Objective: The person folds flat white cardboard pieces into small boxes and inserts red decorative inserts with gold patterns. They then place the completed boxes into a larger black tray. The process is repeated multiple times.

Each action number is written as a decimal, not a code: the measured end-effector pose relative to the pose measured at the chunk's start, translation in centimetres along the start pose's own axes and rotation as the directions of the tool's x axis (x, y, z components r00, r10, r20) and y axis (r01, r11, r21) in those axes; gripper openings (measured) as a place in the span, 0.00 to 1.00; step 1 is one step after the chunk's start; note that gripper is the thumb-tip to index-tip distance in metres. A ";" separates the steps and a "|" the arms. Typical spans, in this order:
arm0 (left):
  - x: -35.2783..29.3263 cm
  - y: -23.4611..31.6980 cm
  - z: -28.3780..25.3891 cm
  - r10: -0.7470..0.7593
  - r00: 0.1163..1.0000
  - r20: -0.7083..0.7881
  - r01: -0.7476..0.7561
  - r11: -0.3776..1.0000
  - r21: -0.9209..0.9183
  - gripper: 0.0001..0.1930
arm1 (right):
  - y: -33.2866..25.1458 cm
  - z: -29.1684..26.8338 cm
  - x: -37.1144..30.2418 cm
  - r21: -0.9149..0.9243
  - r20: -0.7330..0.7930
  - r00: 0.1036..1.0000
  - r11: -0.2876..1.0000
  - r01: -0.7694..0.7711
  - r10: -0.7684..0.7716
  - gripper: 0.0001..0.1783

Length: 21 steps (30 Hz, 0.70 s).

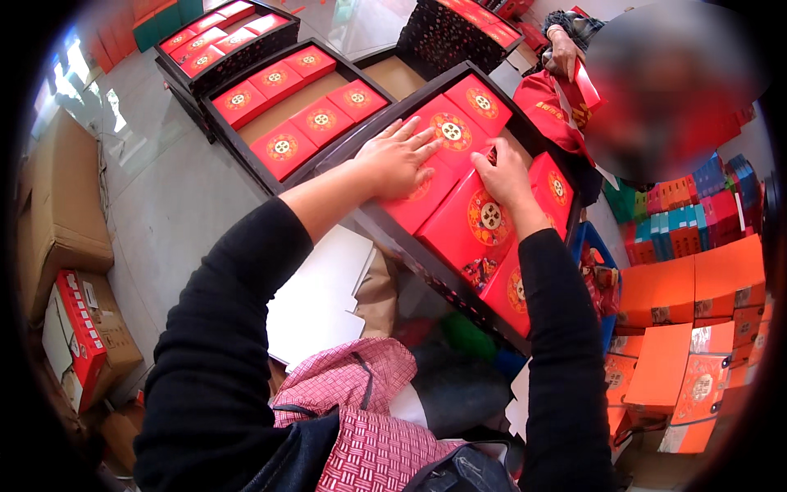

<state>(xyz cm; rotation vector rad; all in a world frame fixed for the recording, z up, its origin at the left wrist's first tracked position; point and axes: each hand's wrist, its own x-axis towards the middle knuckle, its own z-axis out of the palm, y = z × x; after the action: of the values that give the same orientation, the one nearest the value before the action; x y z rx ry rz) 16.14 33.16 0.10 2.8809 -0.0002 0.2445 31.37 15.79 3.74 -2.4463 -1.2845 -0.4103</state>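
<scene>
My left hand (399,161) lies flat, fingers spread, on a red gift box (418,201) inside a black-edged tray (385,223). To its right, my right hand (504,176) has curled fingers pinched together at the far edge of another red box (474,220), which has a round gold-and-orange emblem. Something small and dark shows at those fingertips; I cannot make out what it is. At this box's near end, small colourful wrapped pieces (479,272) show. More red boxes (551,187) sit in the same tray.
Trays of red boxes (283,146) stand at the far left. Opposite, a co-worker's hand (563,53) holds a red box (587,86). Orange boxes (660,365) are stacked at right. White cardboard (316,299) lies below the tray; brown cartons (70,221) stand at left.
</scene>
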 end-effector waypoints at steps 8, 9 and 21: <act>0.0 -0.5 0.1 -0.016 0.999 -0.031 0.016 1.000 -0.007 0.30 | -2.2 -1.7 1.9 -0.254 0.351 0.851 0.915 -0.315 0.390 0.28; -0.1 -0.3 0.2 -0.015 0.999 -0.030 0.015 1.000 -0.009 0.30 | -2.0 -1.5 1.7 -0.249 0.353 0.842 0.908 -0.336 0.409 0.29; 0.2 -0.5 0.3 -0.036 0.998 -0.051 0.039 0.998 0.056 0.30 | 1.1 1.5 -2.6 0.015 0.392 0.904 0.981 -0.192 0.171 0.33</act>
<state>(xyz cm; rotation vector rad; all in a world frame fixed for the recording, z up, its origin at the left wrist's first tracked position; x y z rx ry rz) 16.40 33.57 -0.28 2.9277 0.0713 0.3149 30.97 13.99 1.12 -2.6590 -1.1708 0.1707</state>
